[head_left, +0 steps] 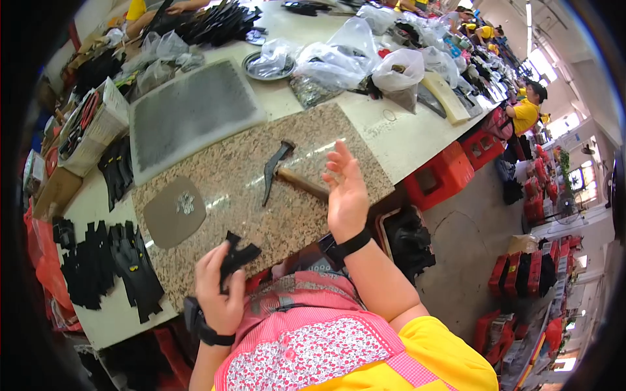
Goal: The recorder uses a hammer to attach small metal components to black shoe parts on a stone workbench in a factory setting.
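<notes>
At the near edge of the speckled stone slab [241,163], my left hand [219,293] grips a flat, forked black piece [240,255] between thumb and fingers. Its material I cannot make out for sure. My right hand [347,199] is raised over the slab's right side, fingers extended and palm turned inward, with nothing in it. Just left of it lies a hammer [301,184], its wooden handle running toward my right wrist and its dark curved head pointing away. A brown flat pad [171,218] with a small heap of shiny metal bits [185,202] rests on the slab's left.
Beyond the slab lies a dark rectangular mat [195,117]. Cut black pieces [134,267] are spread at left, near a white box [91,124]. Plastic bags [339,58] crowd the far table. Red stools [440,176] and a bin of black pieces [407,241] stand at right.
</notes>
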A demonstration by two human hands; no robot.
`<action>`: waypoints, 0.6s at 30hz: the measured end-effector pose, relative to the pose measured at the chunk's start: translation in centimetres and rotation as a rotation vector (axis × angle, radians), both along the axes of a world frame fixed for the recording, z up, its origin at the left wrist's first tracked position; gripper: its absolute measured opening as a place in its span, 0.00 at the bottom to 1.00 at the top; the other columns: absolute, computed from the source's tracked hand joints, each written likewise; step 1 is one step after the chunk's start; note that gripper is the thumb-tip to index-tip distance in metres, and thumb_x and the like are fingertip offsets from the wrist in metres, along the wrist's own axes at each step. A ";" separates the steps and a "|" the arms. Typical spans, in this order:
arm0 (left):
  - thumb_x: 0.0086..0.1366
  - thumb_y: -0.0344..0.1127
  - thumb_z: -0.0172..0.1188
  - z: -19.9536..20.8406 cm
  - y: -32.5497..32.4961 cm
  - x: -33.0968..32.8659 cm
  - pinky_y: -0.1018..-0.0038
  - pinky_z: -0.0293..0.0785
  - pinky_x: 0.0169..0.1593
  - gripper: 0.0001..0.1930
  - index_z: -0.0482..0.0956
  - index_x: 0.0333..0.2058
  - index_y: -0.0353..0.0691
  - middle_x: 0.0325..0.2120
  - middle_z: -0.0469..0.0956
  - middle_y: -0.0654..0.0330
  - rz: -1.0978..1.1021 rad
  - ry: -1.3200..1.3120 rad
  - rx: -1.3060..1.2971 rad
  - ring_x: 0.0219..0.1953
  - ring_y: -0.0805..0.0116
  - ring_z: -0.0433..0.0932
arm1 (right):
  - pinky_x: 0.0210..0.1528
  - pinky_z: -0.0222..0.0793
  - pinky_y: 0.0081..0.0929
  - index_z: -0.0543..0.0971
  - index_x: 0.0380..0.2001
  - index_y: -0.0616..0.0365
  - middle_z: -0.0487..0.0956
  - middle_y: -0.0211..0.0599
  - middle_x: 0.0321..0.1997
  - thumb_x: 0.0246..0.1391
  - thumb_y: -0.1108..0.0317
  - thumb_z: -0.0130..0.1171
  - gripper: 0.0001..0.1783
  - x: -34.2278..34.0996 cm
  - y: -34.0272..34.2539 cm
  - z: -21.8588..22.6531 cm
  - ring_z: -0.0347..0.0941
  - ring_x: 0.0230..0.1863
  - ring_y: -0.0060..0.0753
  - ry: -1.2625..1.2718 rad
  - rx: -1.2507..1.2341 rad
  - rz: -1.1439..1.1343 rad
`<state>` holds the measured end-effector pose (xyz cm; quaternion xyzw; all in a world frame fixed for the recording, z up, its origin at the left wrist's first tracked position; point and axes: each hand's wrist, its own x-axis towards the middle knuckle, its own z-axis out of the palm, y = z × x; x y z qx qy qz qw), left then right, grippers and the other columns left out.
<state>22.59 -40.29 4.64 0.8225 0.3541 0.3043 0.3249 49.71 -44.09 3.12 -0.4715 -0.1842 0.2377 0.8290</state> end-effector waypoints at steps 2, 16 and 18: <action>0.55 0.27 0.62 1.4 -0.1 2.1 0.65 0.65 0.60 0.26 0.73 0.54 0.34 0.51 0.74 0.50 -0.164 -0.204 -0.272 0.55 0.53 0.72 | 0.54 0.62 0.31 0.69 0.62 0.59 0.74 0.34 0.51 0.68 0.49 0.44 0.29 -1.1 -0.8 1.5 0.67 0.50 0.30 0.294 0.183 0.120; 0.59 0.33 0.67 -4.4 -3.8 7.9 0.73 0.77 0.48 0.20 0.77 0.47 0.27 0.41 0.81 0.56 -0.641 -0.218 -1.278 0.41 0.70 0.79 | 0.51 0.66 0.27 0.65 0.64 0.56 0.76 0.33 0.47 0.68 0.43 0.39 0.33 -6.3 -0.7 -0.9 0.71 0.46 0.26 0.421 0.258 0.217; 0.57 0.30 0.65 -4.8 -3.9 7.4 0.71 0.77 0.49 0.22 0.75 0.49 0.26 0.42 0.81 0.55 -0.611 -0.210 -1.400 0.43 0.67 0.80 | 0.48 0.65 0.24 0.64 0.64 0.57 0.75 0.29 0.45 0.70 0.45 0.36 0.32 -7.2 -0.6 -1.1 0.70 0.43 0.21 0.199 0.168 0.186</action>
